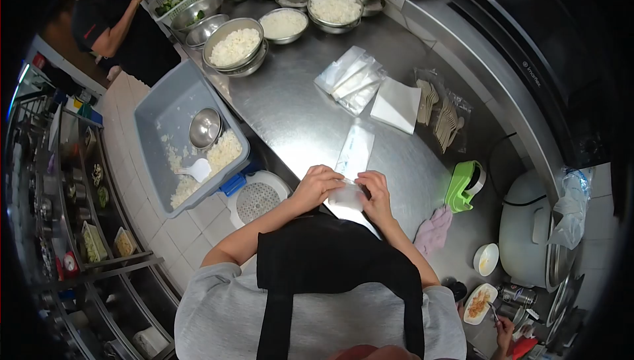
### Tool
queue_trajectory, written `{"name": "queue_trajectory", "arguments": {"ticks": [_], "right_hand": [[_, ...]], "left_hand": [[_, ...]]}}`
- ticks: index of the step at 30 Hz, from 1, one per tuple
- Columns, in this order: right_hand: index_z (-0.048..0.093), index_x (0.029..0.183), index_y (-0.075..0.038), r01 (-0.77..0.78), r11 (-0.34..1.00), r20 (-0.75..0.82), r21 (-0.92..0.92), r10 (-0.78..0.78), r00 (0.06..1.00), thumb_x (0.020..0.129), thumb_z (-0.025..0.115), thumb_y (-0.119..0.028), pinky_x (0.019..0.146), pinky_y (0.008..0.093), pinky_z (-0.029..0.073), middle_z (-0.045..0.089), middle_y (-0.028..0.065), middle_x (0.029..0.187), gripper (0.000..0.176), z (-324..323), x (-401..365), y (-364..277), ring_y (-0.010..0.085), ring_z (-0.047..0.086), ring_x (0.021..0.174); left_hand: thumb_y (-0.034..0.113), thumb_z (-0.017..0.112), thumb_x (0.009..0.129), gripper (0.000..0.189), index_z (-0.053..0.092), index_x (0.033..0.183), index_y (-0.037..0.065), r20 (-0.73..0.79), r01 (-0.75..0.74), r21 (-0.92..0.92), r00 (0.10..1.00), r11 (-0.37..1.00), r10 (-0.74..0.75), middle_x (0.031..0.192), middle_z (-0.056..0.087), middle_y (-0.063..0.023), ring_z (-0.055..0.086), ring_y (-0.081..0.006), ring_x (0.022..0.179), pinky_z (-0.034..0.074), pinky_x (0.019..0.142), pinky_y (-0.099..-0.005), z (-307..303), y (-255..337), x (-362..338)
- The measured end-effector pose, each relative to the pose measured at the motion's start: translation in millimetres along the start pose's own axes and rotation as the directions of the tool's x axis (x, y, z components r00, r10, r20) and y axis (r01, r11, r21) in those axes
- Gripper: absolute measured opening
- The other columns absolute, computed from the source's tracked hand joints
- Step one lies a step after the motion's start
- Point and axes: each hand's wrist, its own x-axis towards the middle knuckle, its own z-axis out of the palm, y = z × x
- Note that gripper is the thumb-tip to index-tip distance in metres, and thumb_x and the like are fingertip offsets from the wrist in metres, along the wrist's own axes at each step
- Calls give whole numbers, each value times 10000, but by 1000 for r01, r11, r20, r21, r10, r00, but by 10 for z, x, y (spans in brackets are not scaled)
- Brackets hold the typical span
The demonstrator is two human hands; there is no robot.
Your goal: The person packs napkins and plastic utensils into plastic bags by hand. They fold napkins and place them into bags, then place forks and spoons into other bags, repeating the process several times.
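On the steel counter, near its front edge, my left hand [319, 187] and my right hand [375, 196] pinch a clear plastic bag or wrapper [355, 148] between them. The wrapper has blue print and lies lengthwise, its far end pointing away from me. Fingers of both hands are closed on its near part. Beyond it lie a stack of plastic packets [351, 81] and a pile of white napkins [396, 105]. Wooden spoons [446, 122] in clear bags are to the right of the napkins.
Metal bowls of rice [335, 7] stand at the back. A grey tub [153, 135] with rice is left. A green holder [463, 187], pink cloth [433, 229] and large cooker [526, 228] are right. Another person [119, 23] stands back left; someone's hand [504, 335] is lower right.
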Motion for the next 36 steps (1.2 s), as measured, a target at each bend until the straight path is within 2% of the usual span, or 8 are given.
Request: {"name": "queue_trajectory", "arguments": {"ticks": [9, 11, 14, 20, 25, 28, 33, 36], "right_hand": [[640, 897, -39, -190, 974, 56, 127, 184, 981, 694, 597, -18, 774, 341, 440, 623, 92, 888, 208, 51, -159, 42, 259, 530, 912], [635, 860, -26, -268, 949, 24, 168, 268, 963, 753, 569, -43, 690, 312, 440, 625, 113, 825, 128, 103, -162, 107, 234, 551, 813], [586, 766, -6, -478, 831, 29, 283, 491, 871, 827, 539, -99, 532, 306, 432, 603, 116, 645, 121, 143, -44, 165, 216, 572, 546], [551, 709, 15, -608, 758, 40, 235, 618, 785, 834, 541, -129, 486, 299, 434, 559, 101, 516, 191, 173, 145, 239, 167, 580, 482], [564, 724, 26, -639, 692, 92, 335, 651, 753, 842, 530, -123, 478, 269, 426, 561, 78, 536, 194, 106, 174, 130, 125, 546, 479], [560, 720, 18, -625, 678, 118, 386, 636, 763, 851, 526, -119, 456, 242, 385, 541, 32, 549, 193, 135, 149, 10, 82, 493, 479], [557, 722, 6, -615, 629, 98, 475, 657, 747, 858, 519, -115, 452, 228, 355, 529, 3, 576, 186, 129, 123, -171, 54, 461, 509], [565, 787, -11, -572, 682, 73, 456, 611, 788, 857, 523, -129, 519, 227, 391, 548, 15, 618, 143, 1, 8, -133, 73, 493, 574]], "left_hand": [[41, 575, 730, 258, 667, 968, 83, 25, 17, -68, 1000, 998, -16, 992, 649, -65, 578, -229, 869, 435, 781, -325, 28, -45, 47], [96, 581, 778, 209, 661, 969, 64, 221, 256, -53, 946, 965, -239, 911, 660, -112, 614, -208, 774, 467, 688, -314, 2, -103, 150], [184, 552, 831, 179, 649, 863, 36, 212, 390, -234, 914, 891, -345, 683, 647, -107, 623, -182, 588, 475, 573, -306, 87, -196, 320], [299, 479, 902, 394, 624, 796, -52, 284, 639, -363, 769, 678, -573, 589, 622, -105, 607, -158, 492, 462, 442, -240, -22, -205, 480], [417, 417, 922, 481, 593, 946, -30, 532, 837, -406, 542, 366, -651, 825, 651, -151, 653, -214, 660, 541, 616, -302, -102, -83, 421], [408, 447, 911, 551, 355, 1265, -4, 614, 525, -789, 689, -319, -386, 1221, 480, -182, 518, -278, 1102, 469, 879, -431, 126, -89, 342], [381, 445, 917, 505, 392, 1223, -18, 656, 505, -740, 688, -445, -311, 1123, 535, -170, 564, -283, 1020, 480, 883, -423, 290, -67, 359], [353, 400, 942, 465, 407, 1180, -47, 560, 548, -813, 644, -196, -521, 1072, 551, -158, 592, -258, 951, 503, 829, -388, 305, 11, 354]]}}
